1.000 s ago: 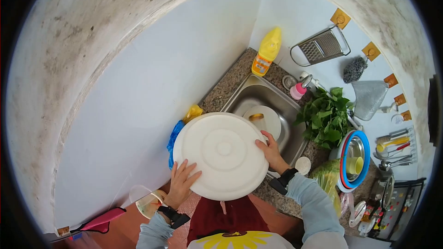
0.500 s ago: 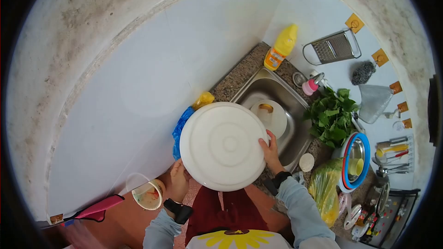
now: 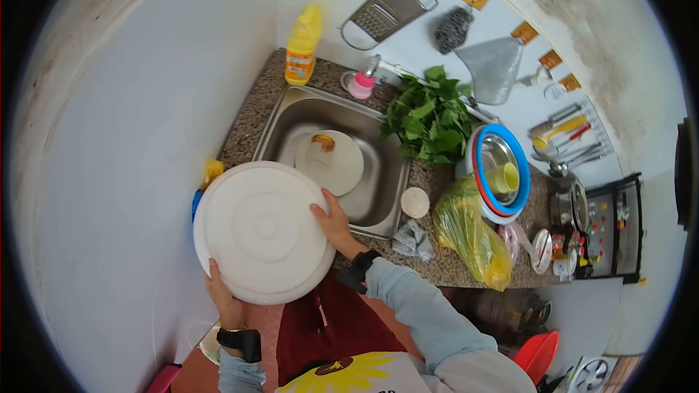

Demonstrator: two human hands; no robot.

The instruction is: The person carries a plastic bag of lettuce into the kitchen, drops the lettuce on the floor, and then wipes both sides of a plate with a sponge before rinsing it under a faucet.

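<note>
A large white round lid with raised rings on its face is held between my two hands, in front of the sink. My left hand grips its lower left rim, fingers partly hidden beneath. On the right rim, my right hand has its thumb on top and its other fingers around the edge. Just beyond the lid is the steel sink, where a whitish round dish lies with a brownish piece on it.
A yellow bottle stands at the sink's back left corner, near a pink-tipped faucet. Leafy greens, stacked basins and a yellow plastic bag crowd the counter rightward. A metal grater hangs on the wall.
My view has turned to the right, so the sink and counter appear farther left and more of the right side shows. The lid remains in both hands.
</note>
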